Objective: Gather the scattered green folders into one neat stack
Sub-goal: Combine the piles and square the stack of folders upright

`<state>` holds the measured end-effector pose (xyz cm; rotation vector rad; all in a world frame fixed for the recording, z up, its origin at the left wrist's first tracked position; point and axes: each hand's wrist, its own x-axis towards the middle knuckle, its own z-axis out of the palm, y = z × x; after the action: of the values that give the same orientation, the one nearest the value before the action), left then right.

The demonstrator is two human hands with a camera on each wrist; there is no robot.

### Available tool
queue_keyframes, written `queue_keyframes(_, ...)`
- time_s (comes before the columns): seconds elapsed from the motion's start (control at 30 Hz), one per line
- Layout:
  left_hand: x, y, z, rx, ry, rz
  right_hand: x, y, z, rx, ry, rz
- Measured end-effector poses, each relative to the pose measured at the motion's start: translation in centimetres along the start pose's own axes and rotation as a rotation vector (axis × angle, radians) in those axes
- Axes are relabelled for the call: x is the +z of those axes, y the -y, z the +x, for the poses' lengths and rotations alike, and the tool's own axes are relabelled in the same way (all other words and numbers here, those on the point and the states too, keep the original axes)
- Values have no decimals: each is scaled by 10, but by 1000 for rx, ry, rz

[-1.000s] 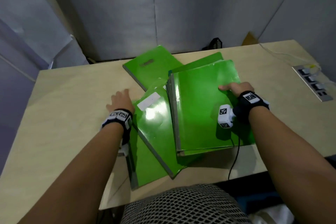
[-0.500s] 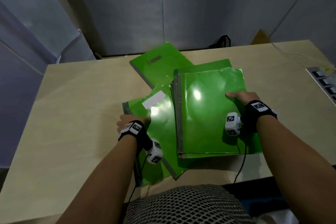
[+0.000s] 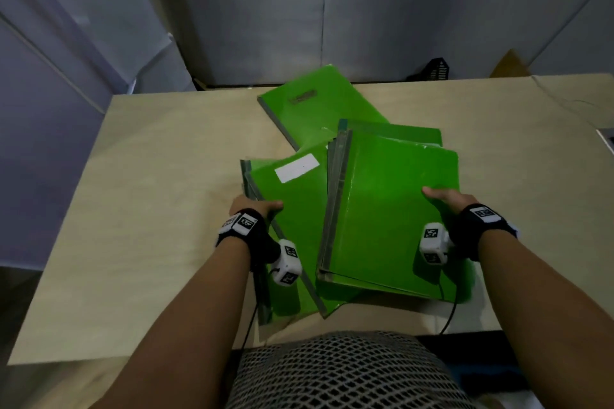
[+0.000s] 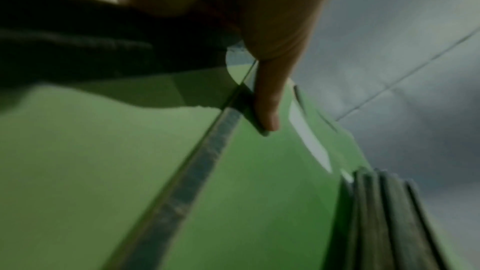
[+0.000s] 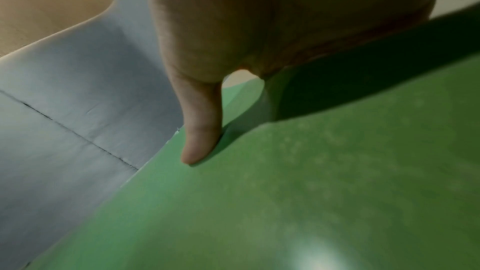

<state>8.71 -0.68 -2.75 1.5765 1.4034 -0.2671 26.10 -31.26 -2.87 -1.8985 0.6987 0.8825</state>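
Observation:
A stack of green folders (image 3: 392, 209) lies right of centre on the table, spines to the left. My right hand (image 3: 443, 197) holds its right edge, thumb (image 5: 200, 137) flat on the top cover (image 5: 311, 192); the other fingers are hidden. To its left, a green folder with a white label (image 3: 295, 226) tucks under the stack. My left hand (image 3: 260, 207) pinches that folder's left edge, thumb (image 4: 267, 110) on top beside the grey spine strip (image 4: 207, 161). Another green folder (image 3: 282, 304) lies beneath it. One more green folder (image 3: 319, 103) lies askew at the back.
The pale wooden table (image 3: 149, 209) is bare on its left half. Grey partition walls close off the back and left. A black object (image 3: 437, 70) and a cardboard piece (image 3: 511, 65) sit behind the far edge. A power strip (image 3: 608, 141) shows at the right.
My left hand has come off the bare table, moved right and nearer, and taken hold of the labelled folder's left edge. My right hand has stayed on the stack's right edge.

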Motion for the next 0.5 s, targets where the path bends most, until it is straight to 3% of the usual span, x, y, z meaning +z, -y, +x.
queue_keyframes(0.13, -3, -32, -12, 263, -85, 105, 0, 4, 0, -3, -17, -96)
queue_keyframes(0.37, -39, -126, -76, 684, -386, 559, -2, 3, -7, -89, -39, -287)
queue_keyframes(0.5, -57, -168, -106, 811, -338, 578, -1, 1, -11, -112, -38, -292)
